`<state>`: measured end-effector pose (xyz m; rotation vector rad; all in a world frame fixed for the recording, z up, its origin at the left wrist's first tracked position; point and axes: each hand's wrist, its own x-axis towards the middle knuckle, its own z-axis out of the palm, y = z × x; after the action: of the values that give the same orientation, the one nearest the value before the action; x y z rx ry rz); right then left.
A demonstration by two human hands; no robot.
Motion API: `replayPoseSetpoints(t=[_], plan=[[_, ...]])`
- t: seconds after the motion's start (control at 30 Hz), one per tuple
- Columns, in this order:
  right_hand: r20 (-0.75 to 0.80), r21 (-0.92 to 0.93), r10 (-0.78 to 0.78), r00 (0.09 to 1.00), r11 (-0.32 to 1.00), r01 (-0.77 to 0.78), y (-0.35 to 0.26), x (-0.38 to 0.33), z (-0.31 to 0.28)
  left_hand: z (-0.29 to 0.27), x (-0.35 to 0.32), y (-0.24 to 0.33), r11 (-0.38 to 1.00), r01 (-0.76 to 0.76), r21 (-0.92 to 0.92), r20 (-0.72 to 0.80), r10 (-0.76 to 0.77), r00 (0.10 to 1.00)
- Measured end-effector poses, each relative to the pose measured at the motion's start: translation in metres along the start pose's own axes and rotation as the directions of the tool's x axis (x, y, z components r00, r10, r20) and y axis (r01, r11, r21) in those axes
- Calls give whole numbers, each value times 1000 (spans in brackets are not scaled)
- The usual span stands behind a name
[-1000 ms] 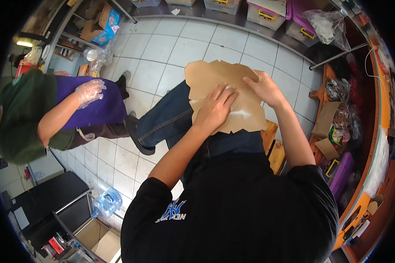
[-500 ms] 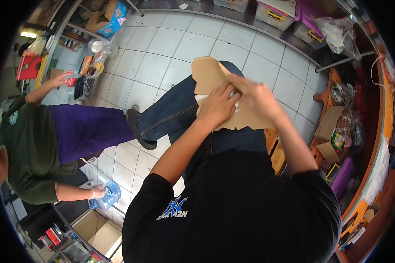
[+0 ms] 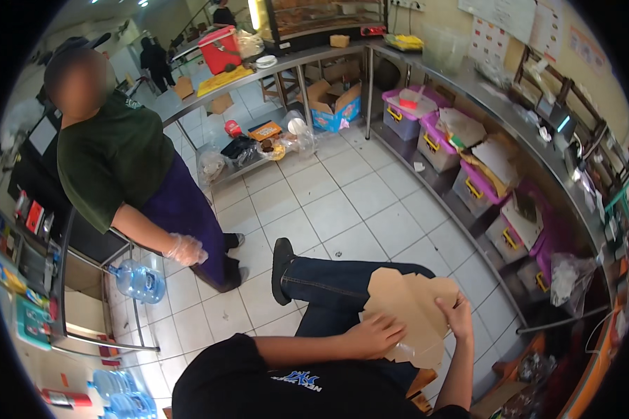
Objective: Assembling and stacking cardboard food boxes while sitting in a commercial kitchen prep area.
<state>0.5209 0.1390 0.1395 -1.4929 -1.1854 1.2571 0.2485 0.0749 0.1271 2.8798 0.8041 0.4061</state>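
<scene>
A flat brown cardboard piece (image 3: 409, 307), partly folded, rests on my lap over my blue jeans (image 3: 335, 283). My left hand (image 3: 374, 335) presses on its lower left part with fingers spread. The cardboard's right edge is gripped by my right hand (image 3: 458, 314), fingers curled over the rim. I am seated with one leg stretched out, black shoe (image 3: 281, 269) on the white tiled floor.
A co-worker in a green shirt and purple apron (image 3: 178, 209) stands at the left, a clear glove (image 3: 185, 249) on one hand. A blue water bottle (image 3: 138, 281) lies by a metal rack. Steel counters (image 3: 468, 84) with purple bins (image 3: 433, 140) beneath run along the right.
The camera has tilted up, showing more of the room. The cardboard now sits lower in view and looks more folded. The co-worker has straightened up from bending.
</scene>
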Motion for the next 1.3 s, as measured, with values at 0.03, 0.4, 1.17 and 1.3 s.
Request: replayPoseSetpoints(t=[0.03,0.4,1.17,1.3], plan=[[60,28,-57,997,998,55,-1,7,3,6,-7,2,1000,6,11,-18,-5,1000],[360,-438,-149,921,845,308,-32,27,32,-54,-13,-40,697,413,-586,395,-199,897],[286,-363,-773,565,458,811,-161,-6,151,-171,-29,-125,-218,-56,-974,-11,-200,980],[246,-127,-748,616,605,786,-147,-15,163,-140,-28,-115,-331,-365,-870,-356,-91,930]])
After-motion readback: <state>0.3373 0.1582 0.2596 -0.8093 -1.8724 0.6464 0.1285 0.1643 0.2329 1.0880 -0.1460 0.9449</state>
